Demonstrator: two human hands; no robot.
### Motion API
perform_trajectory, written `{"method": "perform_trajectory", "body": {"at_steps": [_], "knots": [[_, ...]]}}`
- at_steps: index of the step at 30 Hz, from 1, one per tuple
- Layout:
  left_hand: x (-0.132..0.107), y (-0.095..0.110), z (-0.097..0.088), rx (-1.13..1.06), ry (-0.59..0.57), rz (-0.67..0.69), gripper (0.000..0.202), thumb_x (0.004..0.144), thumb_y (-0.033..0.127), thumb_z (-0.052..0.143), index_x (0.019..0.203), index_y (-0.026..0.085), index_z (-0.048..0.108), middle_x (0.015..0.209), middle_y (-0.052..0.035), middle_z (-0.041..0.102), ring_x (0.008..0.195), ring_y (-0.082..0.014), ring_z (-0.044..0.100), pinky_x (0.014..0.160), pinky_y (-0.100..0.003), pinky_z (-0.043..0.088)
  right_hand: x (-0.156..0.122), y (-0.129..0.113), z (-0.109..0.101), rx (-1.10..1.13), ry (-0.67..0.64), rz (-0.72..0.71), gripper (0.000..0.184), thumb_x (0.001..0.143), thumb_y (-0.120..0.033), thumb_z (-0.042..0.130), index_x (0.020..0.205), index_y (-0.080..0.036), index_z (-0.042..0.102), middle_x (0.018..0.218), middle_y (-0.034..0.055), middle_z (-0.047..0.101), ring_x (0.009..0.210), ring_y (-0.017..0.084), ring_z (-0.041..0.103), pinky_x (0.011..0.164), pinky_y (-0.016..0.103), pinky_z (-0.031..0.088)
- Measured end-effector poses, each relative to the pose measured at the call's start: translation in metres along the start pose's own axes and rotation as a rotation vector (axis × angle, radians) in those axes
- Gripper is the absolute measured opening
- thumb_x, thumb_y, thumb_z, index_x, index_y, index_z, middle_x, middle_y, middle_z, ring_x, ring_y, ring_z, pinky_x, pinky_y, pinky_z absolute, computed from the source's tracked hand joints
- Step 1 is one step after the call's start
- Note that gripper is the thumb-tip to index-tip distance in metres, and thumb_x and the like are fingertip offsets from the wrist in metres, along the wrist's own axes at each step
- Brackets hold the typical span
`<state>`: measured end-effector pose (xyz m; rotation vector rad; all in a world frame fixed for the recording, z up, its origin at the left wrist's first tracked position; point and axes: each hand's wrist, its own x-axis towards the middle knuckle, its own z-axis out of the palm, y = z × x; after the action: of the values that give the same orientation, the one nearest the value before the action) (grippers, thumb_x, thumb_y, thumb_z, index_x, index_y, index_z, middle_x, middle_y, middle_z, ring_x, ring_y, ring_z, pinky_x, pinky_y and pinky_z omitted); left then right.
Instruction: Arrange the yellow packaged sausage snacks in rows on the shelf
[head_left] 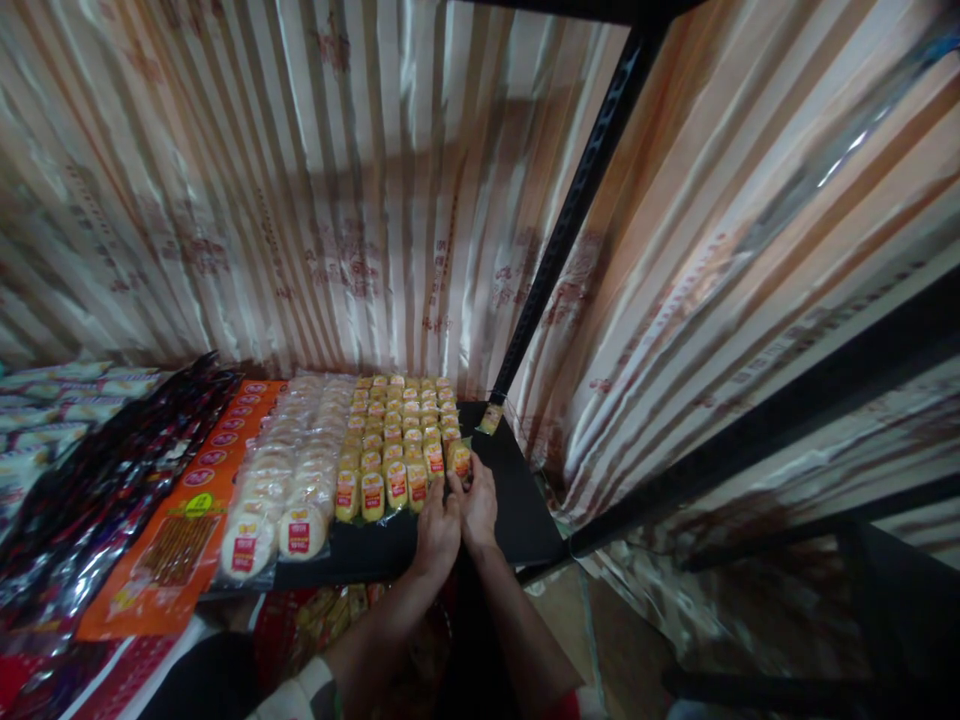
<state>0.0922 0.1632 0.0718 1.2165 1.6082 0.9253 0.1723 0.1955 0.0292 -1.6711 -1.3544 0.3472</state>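
Both my hands reach onto a black shelf (517, 520), side by side at the front right of several rows of small yellow wrapped snack packs (397, 430). My left hand (437, 528) rests against the near packs with its fingers curled. My right hand (477, 500) closes its fingertips round the rightmost yellow pack (460, 460). One more yellow pack (490, 418) lies apart near the upright post.
Round white wrapped cakes (289, 480) lie in rows left of the yellow packs. Further left are orange packets (187, 520) and dark shiny packets (90, 490). A black metal post (570, 220) and rail (750, 440) frame the shelf. Striped plastic sheeting (300, 180) hangs behind.
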Motion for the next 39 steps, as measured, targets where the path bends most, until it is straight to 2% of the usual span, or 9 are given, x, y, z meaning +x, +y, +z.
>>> {"method": "perform_trajectory", "body": {"at_steps": [6, 13, 21, 24, 28, 32, 36, 39], "knots": [[-0.0008, 0.0009, -0.0037, -0.018, -0.007, 0.005, 0.049, 0.081, 0.017, 0.039, 0.127, 0.004, 0.051, 0.138, -0.0164, 0.046, 0.131, -0.0217, 0.04, 0.113, -0.034, 0.026, 0.0006, 0.0011, 0.0038, -0.006, -0.001, -0.018, 0.055, 0.081, -0.049, 0.045, 0.125, -0.017, 0.051, 0.106, 0.0139, 0.055, 0.096, 0.026, 0.054, 0.087, 0.043, 0.047], [-0.0024, 0.0049, -0.005, -0.009, -0.036, -0.009, 0.052, 0.082, 0.015, 0.038, 0.13, -0.002, 0.044, 0.14, -0.0186, 0.042, 0.133, -0.0211, 0.037, 0.114, -0.031, 0.024, -0.0007, 0.0048, 0.0062, 0.026, -0.002, 0.005, 0.056, 0.085, -0.051, 0.038, 0.124, -0.013, 0.051, 0.111, 0.0166, 0.056, 0.098, 0.026, 0.054, 0.086, 0.042, 0.047], [-0.0051, 0.0092, -0.0072, 0.01, -0.057, -0.038, 0.052, 0.082, 0.015, 0.037, 0.131, -0.001, 0.043, 0.141, -0.0171, 0.04, 0.134, -0.0187, 0.035, 0.114, -0.028, 0.022, 0.0019, 0.0075, 0.0056, -0.003, 0.01, -0.016, 0.051, 0.085, -0.047, 0.039, 0.122, -0.016, 0.055, 0.107, 0.014, 0.057, 0.096, 0.025, 0.054, 0.084, 0.041, 0.048], [-0.004, 0.0065, -0.0058, -0.027, -0.041, -0.034, 0.051, 0.081, 0.015, 0.038, 0.129, 0.001, 0.047, 0.14, -0.0163, 0.042, 0.133, -0.0192, 0.037, 0.114, -0.031, 0.023, 0.0026, 0.0079, 0.0065, -0.003, 0.008, -0.025, 0.05, 0.084, -0.047, 0.04, 0.12, -0.017, 0.056, 0.106, 0.0131, 0.057, 0.096, 0.024, 0.054, 0.084, 0.04, 0.048], [-0.0021, 0.0038, -0.0057, -0.042, -0.028, -0.025, 0.05, 0.08, 0.017, 0.04, 0.128, 0.008, 0.051, 0.139, -0.0119, 0.045, 0.132, -0.0185, 0.038, 0.114, -0.031, 0.023, 0.0022, 0.0054, 0.0078, 0.033, -0.006, -0.005, 0.049, 0.083, -0.046, 0.042, 0.12, -0.018, 0.057, 0.103, 0.0121, 0.057, 0.087, 0.022, 0.055, 0.079, 0.038, 0.05], [-0.0009, 0.0037, -0.0063, -0.028, -0.042, -0.024, 0.052, 0.081, 0.018, 0.038, 0.13, 0.003, 0.047, 0.141, -0.0157, 0.042, 0.133, -0.0197, 0.037, 0.114, -0.031, 0.023, 0.0022, 0.0008, 0.0072, 0.061, -0.036, 0.016, 0.05, 0.082, -0.046, 0.043, 0.121, -0.017, 0.057, 0.101, 0.0121, 0.056, 0.078, 0.02, 0.055, 0.076, 0.038, 0.05], [-0.0003, 0.0028, -0.0052, -0.025, -0.037, -0.013, 0.051, 0.08, 0.017, 0.039, 0.129, 0.005, 0.049, 0.14, -0.0143, 0.043, 0.133, -0.0195, 0.037, 0.113, -0.031, 0.024, 0.0022, -0.0005, 0.0062, 0.076, -0.041, 0.027, 0.053, 0.082, -0.046, 0.044, 0.123, -0.014, 0.055, 0.1, 0.0129, 0.055, 0.085, 0.022, 0.055, 0.076, 0.038, 0.051], [-0.001, 0.0019, -0.0043, -0.006, -0.042, -0.005, 0.052, 0.081, 0.017, 0.038, 0.13, 0.003, 0.047, 0.141, -0.016, 0.042, 0.134, -0.0198, 0.035, 0.114, -0.032, 0.023, 0.0018, 0.0007, 0.0061, 0.075, -0.003, 0.015, 0.052, 0.082, -0.047, 0.045, 0.122, -0.015, 0.055, 0.105, 0.0133, 0.054, 0.092, 0.023, 0.054, 0.077, 0.037, 0.051]]}}
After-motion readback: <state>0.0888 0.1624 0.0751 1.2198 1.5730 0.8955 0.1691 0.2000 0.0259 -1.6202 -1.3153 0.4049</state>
